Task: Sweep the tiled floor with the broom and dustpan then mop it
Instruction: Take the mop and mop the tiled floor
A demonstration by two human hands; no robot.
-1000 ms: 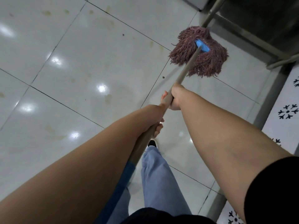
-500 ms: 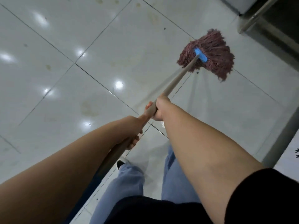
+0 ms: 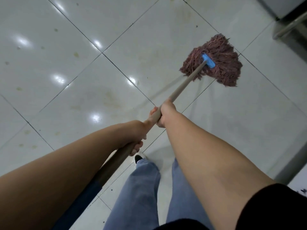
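A mop with a reddish-brown string head (image 3: 221,63) and a blue clamp (image 3: 208,60) lies spread on the glossy white tiled floor (image 3: 83,67) at the upper right. Its tan wooden handle (image 3: 184,83) runs down-left toward me. My right hand (image 3: 166,113) grips the handle about midway. My left hand (image 3: 134,136) grips it lower down, closer to my body. Yellowish stains dot the tiles left of the mop. No broom or dustpan is in view.
My legs in blue jeans (image 3: 142,188) and one dark shoe tip (image 3: 138,158) stand below the hands. A metal frame with dark legs (image 3: 292,29) sits at the top right. A grey strip (image 3: 297,161) borders the floor at the right edge.
The mop head has drawn away from the metal frame, back and left over the tiles. Both hands keep their hold on the handle, and my view has shifted left.
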